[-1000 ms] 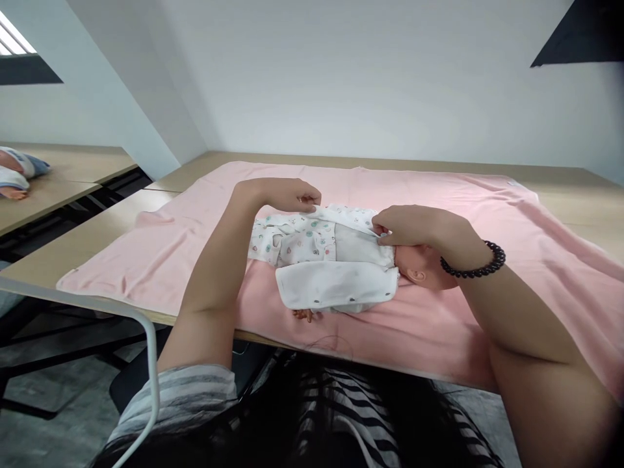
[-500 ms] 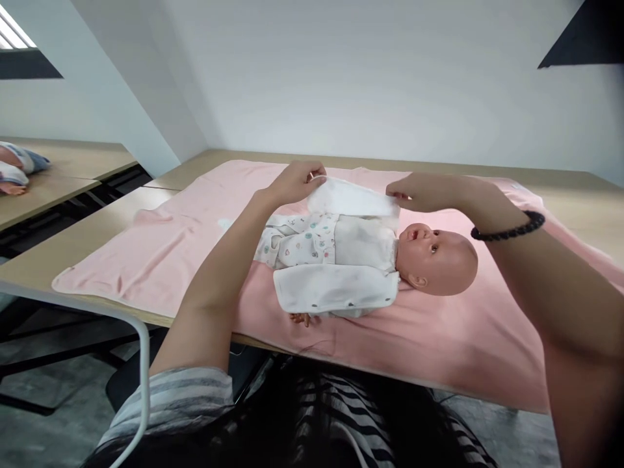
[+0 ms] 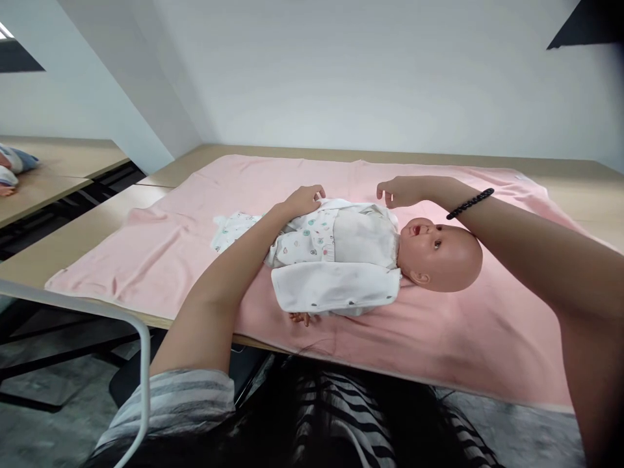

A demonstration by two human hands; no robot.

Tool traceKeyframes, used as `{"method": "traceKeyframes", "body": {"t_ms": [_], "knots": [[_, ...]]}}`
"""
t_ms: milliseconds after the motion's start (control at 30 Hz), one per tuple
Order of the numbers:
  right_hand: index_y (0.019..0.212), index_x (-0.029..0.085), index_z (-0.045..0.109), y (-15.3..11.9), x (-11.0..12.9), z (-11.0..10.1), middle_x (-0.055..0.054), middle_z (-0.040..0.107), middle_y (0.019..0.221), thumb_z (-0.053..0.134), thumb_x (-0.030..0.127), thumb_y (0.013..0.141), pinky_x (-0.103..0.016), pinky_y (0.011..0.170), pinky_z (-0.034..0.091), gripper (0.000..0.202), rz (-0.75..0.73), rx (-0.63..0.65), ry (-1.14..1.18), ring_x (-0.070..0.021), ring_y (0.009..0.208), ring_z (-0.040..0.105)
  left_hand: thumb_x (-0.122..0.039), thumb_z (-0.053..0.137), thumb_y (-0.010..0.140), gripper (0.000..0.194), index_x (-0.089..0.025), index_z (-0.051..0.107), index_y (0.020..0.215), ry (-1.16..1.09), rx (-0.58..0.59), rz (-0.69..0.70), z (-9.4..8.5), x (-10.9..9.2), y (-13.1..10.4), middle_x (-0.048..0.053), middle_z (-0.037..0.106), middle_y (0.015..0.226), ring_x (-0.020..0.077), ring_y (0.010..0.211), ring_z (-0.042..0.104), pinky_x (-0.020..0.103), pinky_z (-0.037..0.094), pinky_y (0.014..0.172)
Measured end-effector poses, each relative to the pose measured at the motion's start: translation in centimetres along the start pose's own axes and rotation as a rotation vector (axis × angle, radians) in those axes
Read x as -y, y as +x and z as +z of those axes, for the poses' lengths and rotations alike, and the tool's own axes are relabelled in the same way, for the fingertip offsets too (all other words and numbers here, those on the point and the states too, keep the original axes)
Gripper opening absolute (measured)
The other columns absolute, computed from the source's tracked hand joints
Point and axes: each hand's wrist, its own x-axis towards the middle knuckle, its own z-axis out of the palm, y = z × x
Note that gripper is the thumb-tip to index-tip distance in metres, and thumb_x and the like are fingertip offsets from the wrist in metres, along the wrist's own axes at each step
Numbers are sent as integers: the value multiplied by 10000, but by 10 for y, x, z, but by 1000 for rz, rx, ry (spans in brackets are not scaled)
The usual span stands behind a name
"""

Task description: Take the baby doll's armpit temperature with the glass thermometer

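A bald baby doll [image 3: 443, 257] lies on its back on a pink blanket [image 3: 166, 240], head to the right. It wears patterned pants [image 3: 305, 240] and a white top whose near flap [image 3: 336, 286] is spread open toward me. At the doll's far side, by its waist, my left hand [image 3: 306, 199] has curled fingers at the edge of the white cloth; whether they pinch it is unclear. My right hand [image 3: 397, 192] hovers past the doll's shoulder, fingers bent and apart, with nothing in them. The far flap is mostly hidden behind the body.
The blanket covers most of a wooden table [image 3: 589, 188]. A white curved metal rail [image 3: 145, 364] stands at the lower left. Part of another doll [image 3: 12, 162] lies on a separate table at the far left. A wall rises behind.
The far flap, held up between both hands before, has gone down behind the doll. My right hand has let go of it. My left hand has lowered.
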Motion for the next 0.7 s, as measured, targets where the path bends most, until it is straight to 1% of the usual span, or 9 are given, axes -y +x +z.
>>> {"method": "traceKeyframes", "body": {"t_ms": [67,133,200,267,367,400,467,567,700], "knots": [[1276,186,586,-4,-1,-7,-116,654,1237,592,208,924,-320,766,427,353,-44,-51,26,-240,1007,606,-241,602,835,406,-206,636,1238,-18,-25,3,2,3,2,118,728,1183,256,1001,676,381,513,918],[1141,192,619,-12,4,-17,-87,663,1183,602,251,922,-316,777,428,228,-129,-103,64,-225,981,599,-243,576,857,375,-206,647,1224,-26,-88,29,3,3,4,118,719,1196,246,1015,670,372,506,933],[1016,195,642,-21,14,-26,-65,670,1080,617,299,916,-311,754,420,147,-214,-77,119,-208,900,589,-253,534,884,295,-205,676,1139,-36,-143,58,5,2,5,115,720,1184,247,1038,662,371,499,940],[971,201,669,-28,26,-29,-52,664,998,620,308,911,-307,736,404,131,-252,6,131,-198,845,573,-272,510,898,261,-205,682,1083,-56,-153,67,6,1,5,112,727,1166,257,1056,657,379,494,936],[897,200,677,-31,42,-24,-39,622,888,614,242,885,-304,733,362,76,-238,84,43,-183,792,530,-345,548,892,283,-203,657,1111,-81,-56,0,8,3,6,130,720,1224,275,1081,657,382,495,921],[837,195,654,-30,46,-21,-32,585,830,601,211,873,-303,722,337,66,-224,99,8,-172,758,497,-378,562,890,299,-203,647,1118,-86,-12,-32,9,4,7,139,717,1238,281,1085,659,381,497,913],[709,180,558,-26,53,-14,-19,473,721,563,148,843,-308,698,277,139,-205,123,-38,-151,688,403,-433,572,890,324,-209,629,1118,-93,52,-77,10,7,7,149,719,1241,289,1087,668,377,502,894],[641,172,410,-20,58,-7,-7,343,664,518,82,801,-319,685,224,213,-200,122,-74,-136,647,284,-466,566,891,338,-226,619,1124,-104,67,-90,12,9,8,139,722,1239,288,1098,676,363,508,870],[650,171,359,-25,57,-11,-1,338,659,498,73,804,-318,663,200,229,-231,88,-79,-125,624,223,-446,569,888,327,-229,608,1129,-123,58,-102,12,7,5,134,716,1250,286,1114,672,366,507,882]]}}
